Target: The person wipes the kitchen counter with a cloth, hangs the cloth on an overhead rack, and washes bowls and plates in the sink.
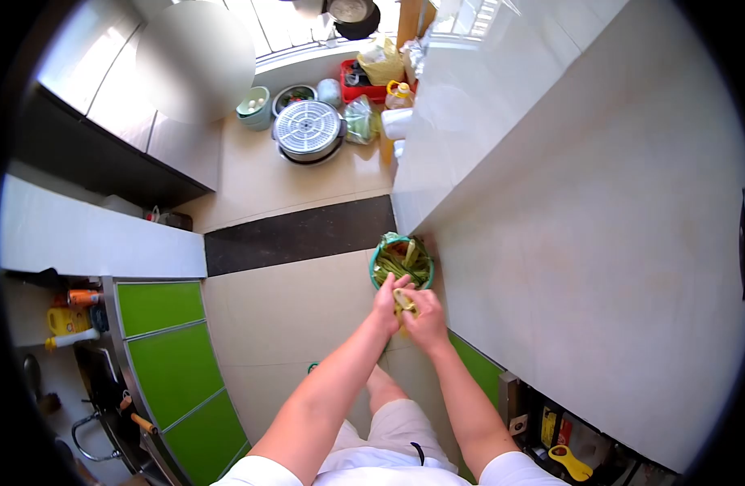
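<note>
My left hand (385, 303) and my right hand (424, 319) are close together in front of me, just above the near rim of a round teal bin (372, 268). Between them is a small pale yellow-green piece (402, 300), perhaps a bit of vegetable; its kind is too small to make out. The fingers of both hands close around it, partly hiding it. Long green stalks and leafy scraps (405, 261) fill the bin.
The bin stands on the tiled floor against a tall pale panel (583, 243). Green cabinet doors (172, 364) line the left. Farther off are a steamer pot (308, 127), a light-green bucket (255, 105), a red crate (360, 91) and an oil bottle (399, 95).
</note>
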`<state>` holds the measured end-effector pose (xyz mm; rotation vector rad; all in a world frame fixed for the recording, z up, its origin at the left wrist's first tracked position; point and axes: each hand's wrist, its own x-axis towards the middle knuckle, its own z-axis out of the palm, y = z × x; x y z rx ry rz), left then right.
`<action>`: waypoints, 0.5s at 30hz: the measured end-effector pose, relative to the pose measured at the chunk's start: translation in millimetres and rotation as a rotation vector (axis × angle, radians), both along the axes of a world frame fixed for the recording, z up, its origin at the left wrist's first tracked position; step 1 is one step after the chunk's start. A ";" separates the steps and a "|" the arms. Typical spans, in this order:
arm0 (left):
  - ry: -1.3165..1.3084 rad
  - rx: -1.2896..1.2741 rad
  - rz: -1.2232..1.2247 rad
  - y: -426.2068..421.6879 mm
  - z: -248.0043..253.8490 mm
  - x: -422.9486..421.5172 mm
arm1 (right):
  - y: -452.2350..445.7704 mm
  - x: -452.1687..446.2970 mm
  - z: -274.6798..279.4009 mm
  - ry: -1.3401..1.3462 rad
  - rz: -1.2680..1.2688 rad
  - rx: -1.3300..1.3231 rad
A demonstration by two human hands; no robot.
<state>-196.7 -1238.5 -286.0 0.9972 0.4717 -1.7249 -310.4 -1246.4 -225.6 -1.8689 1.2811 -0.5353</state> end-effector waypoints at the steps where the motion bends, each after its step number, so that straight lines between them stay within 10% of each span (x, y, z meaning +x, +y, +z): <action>1: -0.029 -0.070 -0.032 2.2 0.1 -0.2 | -5.8 -0.3 -13.9 0.044 -0.062 -0.043; 15: -0.047 -0.392 -0.170 61.9 128.6 19.2 | -35.5 -8.6 5.9 0.208 -0.088 -0.164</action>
